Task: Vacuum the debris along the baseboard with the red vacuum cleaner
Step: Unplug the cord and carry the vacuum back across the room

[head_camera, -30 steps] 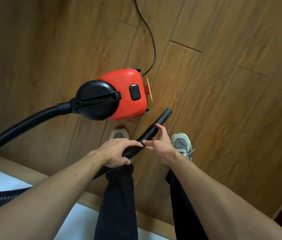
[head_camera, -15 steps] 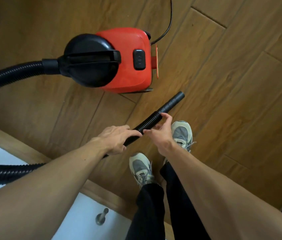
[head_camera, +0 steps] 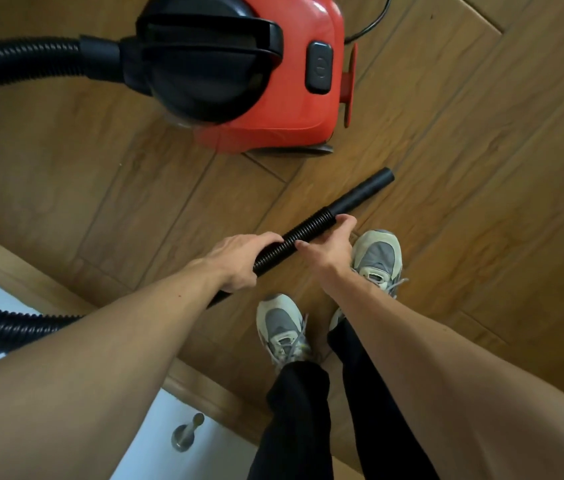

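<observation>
While left hand wraps fingers round the hose & right hand pinches it nr the nozzle, red vacuum cleaner sits at top edge of floor; baseboard (bottom-left) not yet vacuumed, I'd say.
</observation>
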### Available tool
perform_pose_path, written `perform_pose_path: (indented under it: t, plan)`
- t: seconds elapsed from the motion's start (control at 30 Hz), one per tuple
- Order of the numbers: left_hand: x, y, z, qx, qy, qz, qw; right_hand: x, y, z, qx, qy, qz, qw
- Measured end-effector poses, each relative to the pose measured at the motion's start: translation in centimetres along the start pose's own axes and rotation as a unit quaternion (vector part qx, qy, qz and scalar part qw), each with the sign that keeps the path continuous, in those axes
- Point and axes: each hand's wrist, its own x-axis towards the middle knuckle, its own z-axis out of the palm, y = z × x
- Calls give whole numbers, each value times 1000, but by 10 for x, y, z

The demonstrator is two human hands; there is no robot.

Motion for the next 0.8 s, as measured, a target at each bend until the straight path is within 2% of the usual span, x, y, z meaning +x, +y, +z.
perform_pose_path:
  t: [0.13,0.27,0.37,0.5,0.63,0.8]
  plan:
    - [-10,-5,-13,-3,5,-31,1000,-11,-11,-11,-142,-23,-53,988]
    - [-41,-1,-39,-20,1,-54,998,-35,-35,-40,-265,-82,-64,959]
    - [-76,8,-77,-18,29,-72,997,-64,-75,-68,-350,-101,-92,927]
    - [-143,35,-151,-7,93,-82,992,-120,-157,-106,-439,-90,-150,881]
    - [-229,68,-236,45,166,-67,983,-201,-255,-147,-484,-68,-250,836]
    - [-363,122,-357,121,255,-65,957,-318,-381,-205,-534,-3,-327,780]
